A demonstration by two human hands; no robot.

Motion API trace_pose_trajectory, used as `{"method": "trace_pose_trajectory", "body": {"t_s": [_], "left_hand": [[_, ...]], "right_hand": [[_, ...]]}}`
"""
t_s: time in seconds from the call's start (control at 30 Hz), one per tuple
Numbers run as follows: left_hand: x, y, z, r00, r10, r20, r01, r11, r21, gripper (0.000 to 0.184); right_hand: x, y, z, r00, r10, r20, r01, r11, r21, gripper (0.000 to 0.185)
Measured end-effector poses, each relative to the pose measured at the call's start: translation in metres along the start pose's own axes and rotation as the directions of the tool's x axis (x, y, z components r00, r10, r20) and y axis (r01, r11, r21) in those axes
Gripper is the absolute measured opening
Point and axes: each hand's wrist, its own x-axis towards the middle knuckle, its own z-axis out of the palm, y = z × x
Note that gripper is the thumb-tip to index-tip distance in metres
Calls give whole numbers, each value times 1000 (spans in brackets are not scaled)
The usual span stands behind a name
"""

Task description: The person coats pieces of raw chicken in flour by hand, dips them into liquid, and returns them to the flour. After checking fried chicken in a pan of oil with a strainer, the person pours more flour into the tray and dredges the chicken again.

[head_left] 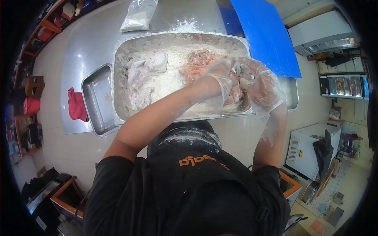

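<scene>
My left hand [219,74] and my right hand [267,84], both in clear plastic gloves dusted with flour, come together over the right end of a large steel tray [118,84]. Their fingers are curled in around a floury piece of raw chicken [237,74], partly hidden by the gloves. More pinkish raw chicken [199,62] lies just left of my left hand, on white flour [175,59]. At the tray's left side sit several flour-coated pieces [157,63].
A smaller steel pan [112,112] stands left of the tray, near a red cloth [77,105]. Behind the tray lies a plastic bag of white powder [138,19]. A blue board [271,39] is at the right, with white freezers [311,151] beyond the steel table [86,43].
</scene>
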Motion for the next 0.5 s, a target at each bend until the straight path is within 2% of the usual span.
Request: {"method": "trace_pose_trajectory", "body": {"t_s": [0.07,0.1,0.17,0.3,0.33,0.37,0.4,0.43,0.5], "left_hand": [[-1,13,-9,999,40,32,-44,991,124,88],[1,14,-7,997,72,-42,-56,955,292,89],[5,21,3,970,172,-173,-35,802,597,90],[1,60,-4,866,155,-476,163,811,561,94],[4,62,-6,822,175,-542,183,820,542,95],[7,62,-9,771,189,-609,208,828,520,97],[15,55,-15,762,212,-613,202,820,535,96],[27,40,-24,753,232,-615,199,812,549,96],[46,6,-27,645,323,-692,222,787,575,93]], "right_hand": [[-11,17,6,990,-111,-87,113,993,20,53],[-14,20,6,977,-164,-133,169,985,26,52],[-16,19,0,983,-130,-130,128,992,-20,51],[-17,25,0,982,-4,-187,-5,999,-48,47],[-17,19,-6,967,179,-179,-163,981,100,44],[-15,3,-15,926,349,-141,-309,918,248,42],[-9,-12,-21,862,501,-74,-439,812,384,39],[-1,-26,-23,830,558,-7,-506,759,410,36],[10,-47,-20,745,651,146,-638,632,439,34]]}}
